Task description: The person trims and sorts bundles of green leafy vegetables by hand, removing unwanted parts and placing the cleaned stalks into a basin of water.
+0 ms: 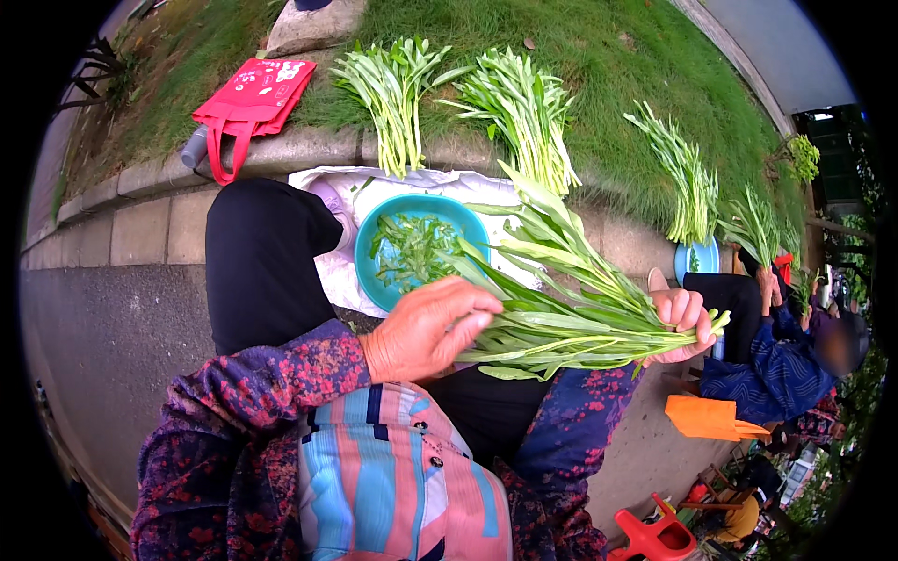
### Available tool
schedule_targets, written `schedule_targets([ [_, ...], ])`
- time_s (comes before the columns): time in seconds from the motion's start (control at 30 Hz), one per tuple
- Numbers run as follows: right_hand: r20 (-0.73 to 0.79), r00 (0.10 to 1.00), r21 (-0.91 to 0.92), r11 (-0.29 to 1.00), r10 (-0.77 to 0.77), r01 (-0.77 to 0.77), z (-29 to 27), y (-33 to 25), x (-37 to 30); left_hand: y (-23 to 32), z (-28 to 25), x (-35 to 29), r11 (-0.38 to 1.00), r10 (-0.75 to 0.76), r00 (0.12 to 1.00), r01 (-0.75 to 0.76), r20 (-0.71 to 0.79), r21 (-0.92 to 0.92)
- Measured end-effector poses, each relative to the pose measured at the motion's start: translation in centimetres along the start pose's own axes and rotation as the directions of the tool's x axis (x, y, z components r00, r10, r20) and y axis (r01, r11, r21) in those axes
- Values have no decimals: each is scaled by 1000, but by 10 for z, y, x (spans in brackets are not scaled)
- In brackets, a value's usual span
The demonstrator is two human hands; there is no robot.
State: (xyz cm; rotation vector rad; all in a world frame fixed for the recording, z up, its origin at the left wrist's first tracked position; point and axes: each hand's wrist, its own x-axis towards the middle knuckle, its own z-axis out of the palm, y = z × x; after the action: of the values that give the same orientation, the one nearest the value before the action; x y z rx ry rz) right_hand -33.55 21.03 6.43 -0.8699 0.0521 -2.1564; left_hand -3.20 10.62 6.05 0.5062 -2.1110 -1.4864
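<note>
A bunch of water spinach (571,318), long green leaves with pale stems, lies across the space in front of me. My right hand (683,323) is closed round its stems at the cut end, fingers curled over the top. My left hand (432,325) is at the leafy end, thumb and fingers pinched together on a leaf. Just beyond it, a turquoise basin (374,288) holds loose picked leaves (416,251). The basin stands on a white sheet (323,271) by the kerb, beside my knee.
Two more bunches of greens, a left one (398,112) and a right one (524,117), lie on the kerb and grass. A red bag (257,98) lies left of them. At right, another person (772,355) holds greens near a blue basin (709,257). A red stool (650,535) stands lower right.
</note>
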Motion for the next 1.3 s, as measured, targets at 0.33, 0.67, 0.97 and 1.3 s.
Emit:
schedule_targets([
  [0.33, 103, 995, 76, 997, 18, -26, 6, 10, 6, -21, -9, 49, 990, 53, 965, -18, -257, 139],
  [0.67, 105, 992, 59, 995, 70, -76, 12, 18, 10, -16, 10, 51, 977, 49, 980, -7, -194, 215],
  [0.97, 82, 994, 63, 995, 78, -83, 11, 18, 8, 10, 17, 27, 913, 301, 944, -245, -132, 327],
  [1.3, 61, 996, 54, 996, 70, -74, 12, 19, 8, 12, 31, 15, 895, 386, 922, -365, -34, 258],
])
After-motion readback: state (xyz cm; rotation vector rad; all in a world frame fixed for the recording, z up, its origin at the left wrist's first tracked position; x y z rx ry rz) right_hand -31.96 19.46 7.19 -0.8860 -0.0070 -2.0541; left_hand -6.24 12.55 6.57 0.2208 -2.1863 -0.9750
